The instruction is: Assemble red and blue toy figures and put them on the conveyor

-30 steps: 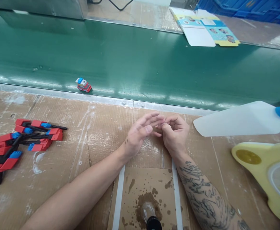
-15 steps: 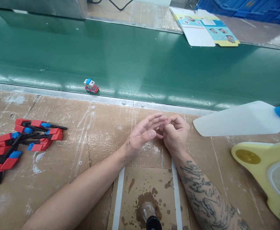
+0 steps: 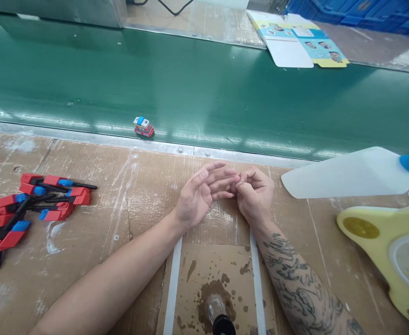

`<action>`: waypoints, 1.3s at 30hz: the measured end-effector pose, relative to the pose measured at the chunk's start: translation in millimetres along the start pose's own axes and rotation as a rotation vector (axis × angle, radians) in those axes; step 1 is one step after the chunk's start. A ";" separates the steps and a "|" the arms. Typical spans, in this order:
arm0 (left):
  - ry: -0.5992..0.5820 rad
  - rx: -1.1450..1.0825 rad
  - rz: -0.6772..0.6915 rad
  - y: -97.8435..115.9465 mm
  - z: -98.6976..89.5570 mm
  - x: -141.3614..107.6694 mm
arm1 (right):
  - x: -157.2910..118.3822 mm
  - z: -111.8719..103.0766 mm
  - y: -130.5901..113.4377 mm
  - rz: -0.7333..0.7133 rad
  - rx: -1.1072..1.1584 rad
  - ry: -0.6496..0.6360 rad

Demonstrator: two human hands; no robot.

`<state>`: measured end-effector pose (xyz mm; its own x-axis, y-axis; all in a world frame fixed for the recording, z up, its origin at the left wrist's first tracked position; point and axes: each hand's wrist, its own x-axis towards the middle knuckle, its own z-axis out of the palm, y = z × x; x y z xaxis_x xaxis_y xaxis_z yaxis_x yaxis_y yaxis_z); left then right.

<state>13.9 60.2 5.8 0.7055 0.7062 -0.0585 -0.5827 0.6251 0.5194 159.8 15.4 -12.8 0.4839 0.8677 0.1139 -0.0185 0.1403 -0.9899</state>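
My left hand (image 3: 204,193) is held palm up with its fingers spread, and nothing lies in it. My right hand (image 3: 255,194) is closed, thumb and forefinger pinched at the tip of a left finger. Whether that pinch holds anything small is hidden. Both hands are over the cardboard-covered bench (image 3: 148,195). Below them, a small clear bottle with a black cap (image 3: 218,312) lies on a wet-stained piece of cardboard (image 3: 194,284) between two white strips.
Red, blue and black toy arms (image 3: 33,209) lie at left. On the green conveyor belt (image 3: 197,88) stands a small toy piece (image 3: 143,126). A white bottle with a blue cap (image 3: 347,174) and a yellow plastic stand (image 3: 368,242) are at right. Printed card (image 3: 291,42) lies behind.
My left hand has opened wider, its thumb swinging up and away from my right hand. The small toy piece has travelled slightly right on the belt. My right hand stays pinched.
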 end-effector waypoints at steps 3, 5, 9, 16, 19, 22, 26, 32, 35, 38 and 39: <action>0.022 -0.052 -0.020 2.0 0.3 0.9 | 0.5 -0.4 0.7 -0.010 0.018 -0.028; 0.048 -0.095 -0.033 3.6 0.6 1.4 | 0.9 -0.5 0.9 -0.019 0.025 -0.042; 0.090 -0.161 -0.046 6.6 0.0 1.8 | 1.4 -0.7 1.2 -0.030 0.000 -0.047; 0.142 -0.081 0.035 -0.2 1.1 3.2 | 3.2 3.6 0.1 -0.040 0.082 -0.075; 0.180 0.082 0.076 -5.7 2.5 1.1 | 3.7 3.9 2.3 -0.051 0.048 -0.051; 0.124 0.404 0.021 -6.1 5.4 -8.1 | 5.1 4.4 4.7 -0.065 -0.129 -0.050; -0.007 0.895 0.137 3.7 11.1 -36.6 | 6.6 6.3 2.5 -0.006 -0.219 -0.152; 0.139 1.820 0.335 64.8 -11.3 -111.5 | 25.8 17.5 3.7 -0.030 -0.460 -0.213; 0.529 2.196 0.385 117.6 -35.3 -153.1 | 46.2 42.8 6.2 -0.138 -0.628 -0.293; 0.622 2.383 0.304 165.3 -54.7 -180.5 | 66.6 85.4 5.9 -0.226 -0.674 -0.270; 0.558 2.425 0.232 176.8 -58.4 -184.9 | 72.1 101.0 4.8 -0.255 -0.673 -0.251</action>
<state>-243.1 59.5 58.6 0.3831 0.9011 0.2033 0.8998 -0.4138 0.1386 106.2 126.7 -0.9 0.1863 0.9411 0.2822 0.6435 0.1002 -0.7588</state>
